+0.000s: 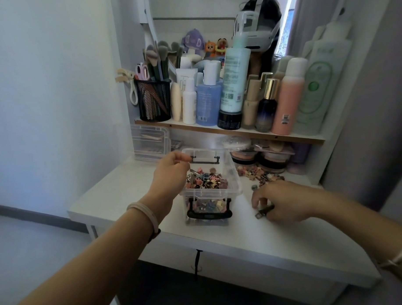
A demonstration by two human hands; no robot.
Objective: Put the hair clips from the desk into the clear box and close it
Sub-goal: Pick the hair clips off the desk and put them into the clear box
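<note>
A clear box [234, 181] with black latches stands open on the white desk [267, 241], holding several small colourful hair clips [206, 180]. My left hand [171, 170] hovers over the box's left rim, fingers curled; whether it holds a clip is unclear. My right hand [278, 201] rests on the desk to the right of the box and pinches a metal hair clip [263, 211]. A loose pile of hair clips [257, 173] lies on the desk behind my right hand.
A shelf [229, 130] above the desk carries bottles and a black mesh brush cup [153, 100]. A clear drawer unit [149, 142] stands at the back left. Compacts and jars [264, 154] sit under the shelf.
</note>
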